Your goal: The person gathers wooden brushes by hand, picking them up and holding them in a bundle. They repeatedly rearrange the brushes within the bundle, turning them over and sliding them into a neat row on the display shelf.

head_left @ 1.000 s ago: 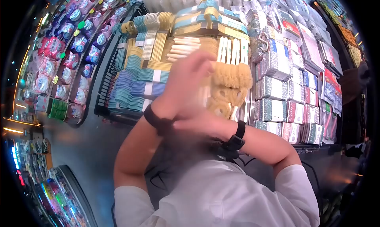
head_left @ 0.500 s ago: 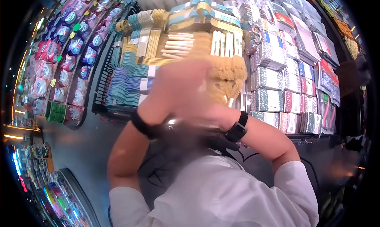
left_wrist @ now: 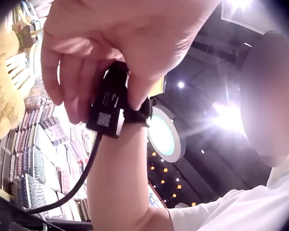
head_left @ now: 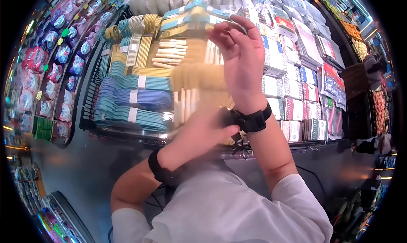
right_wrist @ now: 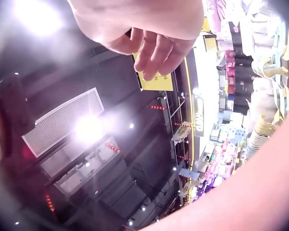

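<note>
My left hand (head_left: 197,137) reaches across to the right wrist. In the left wrist view its thumb and fingers pinch a small black wrist camera (left_wrist: 108,98) with a cable, strapped at the right forearm. That black camera (head_left: 253,121) and its band sit just below the raised right hand (head_left: 245,67). The right hand holds nothing, its fingers loosely bent, also seen in the right wrist view as a relaxed hand (right_wrist: 149,29). Another black band (head_left: 157,166) circles the left wrist.
Ahead is a display of teal and blue hangers (head_left: 131,99), yellowish brushes (head_left: 197,77) with pale handles, and stacked white-banded packs (head_left: 292,88). A black crate (head_left: 87,109) edges the left side. Bagged goods (head_left: 63,75) fill a rack farther left; a dark cable (left_wrist: 82,185) hangs from the camera.
The right hand has left the left wrist and risen to the right. The left hand has come down and across to the camera on the right wrist. The head view has shifted rightward.
</note>
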Demonstrator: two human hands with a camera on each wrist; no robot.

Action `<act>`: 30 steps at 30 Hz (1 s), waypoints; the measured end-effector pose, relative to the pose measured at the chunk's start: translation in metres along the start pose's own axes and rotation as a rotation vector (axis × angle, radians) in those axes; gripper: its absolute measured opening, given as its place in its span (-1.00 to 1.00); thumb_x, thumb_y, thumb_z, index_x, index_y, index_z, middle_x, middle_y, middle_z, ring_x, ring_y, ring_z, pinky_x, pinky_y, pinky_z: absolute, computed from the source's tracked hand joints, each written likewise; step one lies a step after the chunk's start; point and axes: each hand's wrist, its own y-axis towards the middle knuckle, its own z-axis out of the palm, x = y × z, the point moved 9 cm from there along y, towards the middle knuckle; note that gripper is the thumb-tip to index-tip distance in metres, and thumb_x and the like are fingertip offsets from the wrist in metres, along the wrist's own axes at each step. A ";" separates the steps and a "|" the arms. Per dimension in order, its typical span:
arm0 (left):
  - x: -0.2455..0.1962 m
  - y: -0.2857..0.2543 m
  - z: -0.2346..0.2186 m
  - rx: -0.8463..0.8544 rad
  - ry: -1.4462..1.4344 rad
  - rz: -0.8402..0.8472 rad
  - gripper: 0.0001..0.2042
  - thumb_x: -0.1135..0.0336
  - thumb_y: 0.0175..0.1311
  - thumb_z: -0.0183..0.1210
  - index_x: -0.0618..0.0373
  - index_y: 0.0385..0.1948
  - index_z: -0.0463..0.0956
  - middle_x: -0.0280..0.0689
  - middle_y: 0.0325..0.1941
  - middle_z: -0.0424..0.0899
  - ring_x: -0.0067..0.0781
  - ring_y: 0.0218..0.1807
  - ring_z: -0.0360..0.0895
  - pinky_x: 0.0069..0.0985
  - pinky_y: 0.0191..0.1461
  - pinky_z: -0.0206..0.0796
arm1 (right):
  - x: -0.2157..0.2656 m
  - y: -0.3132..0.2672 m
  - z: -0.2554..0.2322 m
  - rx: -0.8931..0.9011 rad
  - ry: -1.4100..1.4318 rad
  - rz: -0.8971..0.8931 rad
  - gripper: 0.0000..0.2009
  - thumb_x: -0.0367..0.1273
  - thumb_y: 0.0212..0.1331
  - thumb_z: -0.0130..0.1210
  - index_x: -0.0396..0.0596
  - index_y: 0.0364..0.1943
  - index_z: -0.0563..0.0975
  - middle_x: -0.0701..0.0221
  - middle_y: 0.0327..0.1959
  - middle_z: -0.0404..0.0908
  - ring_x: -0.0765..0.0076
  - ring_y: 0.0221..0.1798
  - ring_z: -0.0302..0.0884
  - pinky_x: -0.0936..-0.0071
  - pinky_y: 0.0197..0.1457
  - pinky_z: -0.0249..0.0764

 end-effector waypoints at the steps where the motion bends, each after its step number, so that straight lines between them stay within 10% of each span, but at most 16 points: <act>1: -0.005 0.000 -0.003 -0.027 0.037 -0.004 -0.70 0.36 0.20 0.25 0.31 -0.07 0.50 -0.34 -0.24 0.67 -0.67 -0.26 0.56 -0.65 -0.17 0.40 | 0.005 0.001 0.007 0.045 -0.086 -0.058 -0.73 -0.49 0.22 -0.01 -0.19 0.01 0.39 0.22 -0.21 0.59 0.26 -0.13 0.60 0.38 0.07 0.49; 11: -0.002 -0.003 -0.016 -0.101 -0.046 -0.024 -0.74 0.40 0.22 0.22 0.34 -0.11 0.52 -0.35 -0.26 0.68 -0.68 -0.24 0.57 -0.66 -0.16 0.40 | 0.020 -0.013 0.066 0.414 -0.932 -0.592 -0.68 -0.61 -0.05 0.07 -0.11 -0.12 0.52 0.34 -0.38 0.60 0.37 -0.31 0.61 0.48 -0.23 0.51; 14: -0.003 -0.004 -0.020 -0.193 -0.063 0.135 -0.72 0.17 0.19 0.21 0.25 -0.31 0.54 -0.12 -0.44 0.61 -0.18 -0.34 0.55 -0.31 -0.21 0.34 | 0.022 -0.019 0.075 0.456 -1.002 -0.711 -0.67 -0.60 -0.09 0.09 -0.11 -0.15 0.53 0.32 -0.35 0.59 0.22 -0.32 0.59 0.40 -0.25 0.52; 18: 0.007 -0.003 -0.015 -0.090 -0.111 -0.002 -0.73 0.42 0.25 0.19 0.32 -0.05 0.50 -0.33 -0.20 0.66 -0.64 -0.18 0.58 -0.63 -0.07 0.40 | 0.031 -0.027 0.085 0.527 -1.006 -0.844 -0.68 -0.60 -0.11 0.11 -0.11 -0.16 0.54 0.26 -0.30 0.58 0.07 -0.23 0.56 0.33 -0.20 0.51; 23: 0.005 0.001 -0.006 -0.075 -0.210 0.121 -0.68 0.19 0.17 0.24 0.32 -0.26 0.52 -0.11 -0.35 0.61 -0.27 -0.34 0.51 -0.31 -0.19 0.31 | 0.019 -0.022 0.071 0.509 -0.685 -0.485 -0.76 -0.54 0.07 0.05 -0.16 -0.13 0.53 0.26 -0.21 0.61 0.24 -0.06 0.57 0.37 0.00 0.47; 30: 0.045 -0.005 -0.023 -0.044 -0.018 0.032 -0.63 0.38 0.23 0.21 0.31 0.06 0.42 -0.26 -0.12 0.62 -0.60 -0.15 0.56 -0.62 -0.07 0.41 | -0.040 -0.026 -0.006 0.297 -0.477 0.103 -0.79 -0.47 0.29 -0.04 -0.25 -0.05 0.48 0.30 -0.14 0.61 0.41 0.02 0.53 0.47 0.17 0.38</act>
